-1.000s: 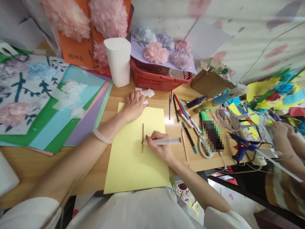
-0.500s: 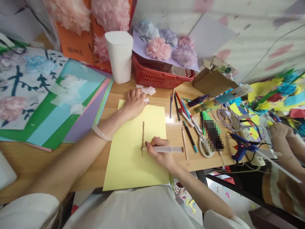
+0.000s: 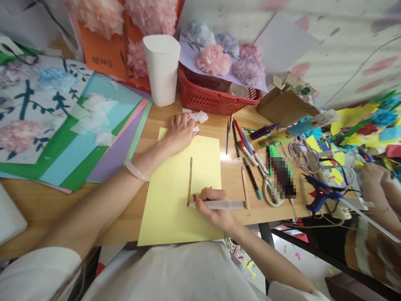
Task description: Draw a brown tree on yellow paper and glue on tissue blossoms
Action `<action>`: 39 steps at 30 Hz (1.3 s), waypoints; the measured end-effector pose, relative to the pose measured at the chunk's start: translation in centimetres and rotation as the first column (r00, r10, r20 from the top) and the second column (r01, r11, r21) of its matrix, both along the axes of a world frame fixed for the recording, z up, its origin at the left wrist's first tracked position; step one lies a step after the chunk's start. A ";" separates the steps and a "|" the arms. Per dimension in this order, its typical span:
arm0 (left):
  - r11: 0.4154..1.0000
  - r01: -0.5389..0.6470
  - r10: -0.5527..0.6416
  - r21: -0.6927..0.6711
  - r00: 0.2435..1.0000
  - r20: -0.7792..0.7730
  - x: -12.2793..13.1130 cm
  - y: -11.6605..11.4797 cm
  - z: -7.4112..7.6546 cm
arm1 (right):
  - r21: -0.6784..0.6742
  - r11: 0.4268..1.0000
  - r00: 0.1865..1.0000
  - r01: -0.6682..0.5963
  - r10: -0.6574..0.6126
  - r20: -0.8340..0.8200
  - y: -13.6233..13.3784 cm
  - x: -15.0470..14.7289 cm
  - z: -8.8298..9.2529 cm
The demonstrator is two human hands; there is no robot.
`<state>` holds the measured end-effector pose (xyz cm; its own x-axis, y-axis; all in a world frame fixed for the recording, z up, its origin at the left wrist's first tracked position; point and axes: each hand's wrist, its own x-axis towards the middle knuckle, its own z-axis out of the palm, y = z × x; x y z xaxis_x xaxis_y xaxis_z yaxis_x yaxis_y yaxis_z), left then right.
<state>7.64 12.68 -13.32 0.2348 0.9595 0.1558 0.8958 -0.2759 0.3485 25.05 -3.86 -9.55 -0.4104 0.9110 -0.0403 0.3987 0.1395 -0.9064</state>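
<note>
A pale yellow sheet of paper lies on the wooden table in front of me. A brown vertical line runs down its middle. My right hand is closed round a white marker, whose tip touches the lower end of the line. My left hand presses on the sheet's top edge with curled fingers, next to some white tissue scraps. A pale bangle sits on my left wrist.
A white cup and a red basket topped with tissue-paper flowers stand behind the sheet. Coloured paper sheets lie at left. Pens, scissors and a blue glue gun lie at right. Another person's hand works at the far right.
My right hand has drawn the marker downward toward me, so the brown line is longer. My left hand has stayed on the sheet's top edge.
</note>
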 end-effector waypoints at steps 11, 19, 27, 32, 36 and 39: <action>1.000 0.000 0.000 0.004 1.000 -0.024 0.0 -0.1 0.5 | -0.030 0.997 0.998 0.068 -0.068 0.008 -1.0 -0.3 0.0; 1.000 0.002 -0.002 0.017 0.999 -0.047 -0.1 -0.7 1.1 | -0.017 0.997 0.997 0.071 -0.071 -0.032 -2.7 -0.3 0.2; 1.000 0.006 -0.005 0.009 0.999 -0.050 -0.1 -0.8 1.1 | 0.002 1.000 0.999 -0.030 0.030 -0.020 -3.9 -0.2 0.5; 1.000 -0.004 0.005 0.018 0.998 -0.059 -0.1 -0.8 1.0 | -0.013 0.997 0.997 0.082 -0.082 0.000 -3.7 -0.1 0.4; 0.999 -0.007 0.009 0.032 0.998 -0.061 0.0 -0.8 1.0 | -0.006 1.000 1.000 0.008 -0.008 0.000 -3.9 -0.1 0.7; 0.999 0.003 -0.002 0.034 0.999 -0.039 0.0 -0.8 1.0 | -0.044 0.998 0.998 -0.050 0.048 -0.031 -4.3 0.0 0.7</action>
<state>7.62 11.83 -12.35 0.2435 0.9533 0.1788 0.9079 -0.2889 0.3038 25.07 -8.17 -8.84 -0.4562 0.8873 -0.0676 0.3650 0.1174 -0.9236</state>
